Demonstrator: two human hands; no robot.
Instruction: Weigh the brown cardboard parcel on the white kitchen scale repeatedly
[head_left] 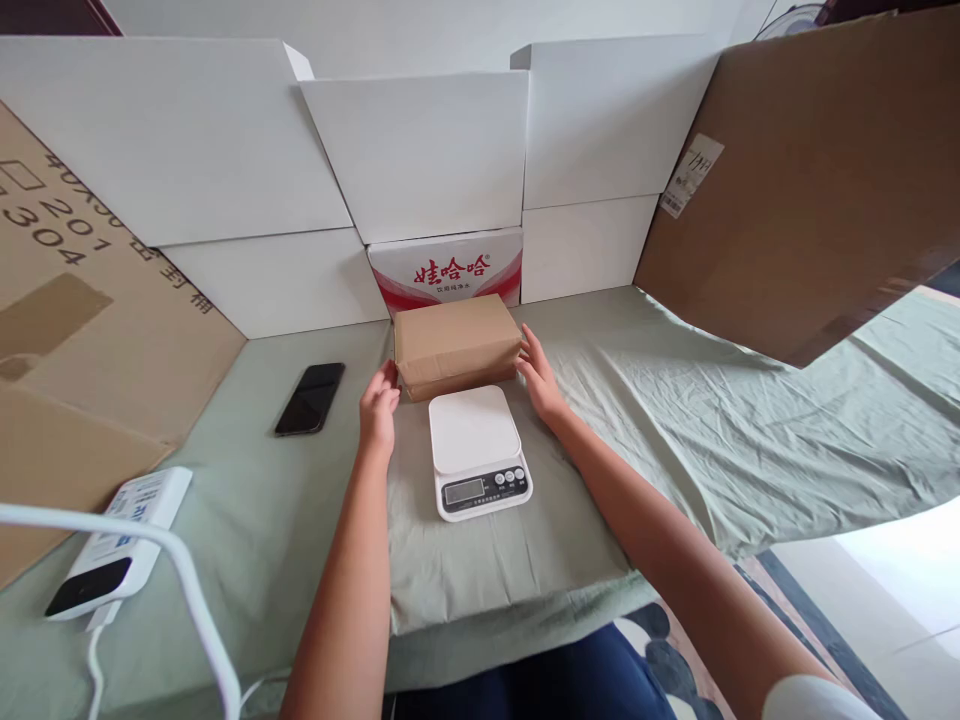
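A brown rectangular cardboard box (456,343) lies on the green-clothed bench (675,420), just behind a white digital scale (477,452). The left hand (378,408) and right hand (538,378), fingers open, press its two ends.

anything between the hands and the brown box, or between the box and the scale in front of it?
Nothing visible. The left hand and right hand already sit against the two ends of the brown box. The white scale lies just in front of the box, its platform bare, with no object between them.
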